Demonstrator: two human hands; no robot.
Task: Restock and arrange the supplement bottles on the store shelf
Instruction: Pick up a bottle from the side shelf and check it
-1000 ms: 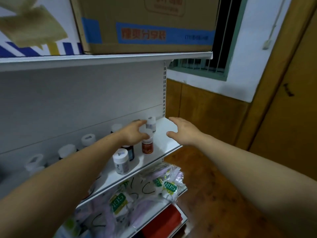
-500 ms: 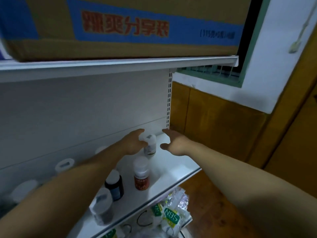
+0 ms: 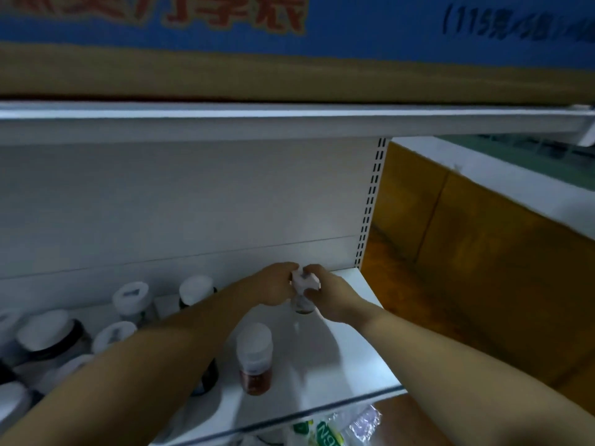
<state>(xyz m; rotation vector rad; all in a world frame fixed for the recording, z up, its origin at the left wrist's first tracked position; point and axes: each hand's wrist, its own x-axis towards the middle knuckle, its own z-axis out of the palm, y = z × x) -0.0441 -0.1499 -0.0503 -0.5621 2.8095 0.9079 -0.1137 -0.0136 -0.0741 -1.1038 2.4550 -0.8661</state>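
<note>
White-capped bottle (image 3: 302,292) upright at shelf (image 3: 354,349) rear, right end.

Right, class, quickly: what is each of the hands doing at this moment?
Left hand: closed on the small white-capped bottle at the back of the shelf.
Right hand: closed on the same bottle, from the other side.

shelf (image 3: 347,358): smooth white metal | box (image 3: 289,72): matt cardboard | wall panel (image 3: 483,239): glossy wood

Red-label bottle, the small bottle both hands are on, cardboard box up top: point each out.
red-label bottle (image 3: 255,379), head view, on its red label.
small bottle (image 3: 302,306), head view, on its body below the fingers.
cardboard box (image 3: 289,70), head view, on its brown front face.
</note>
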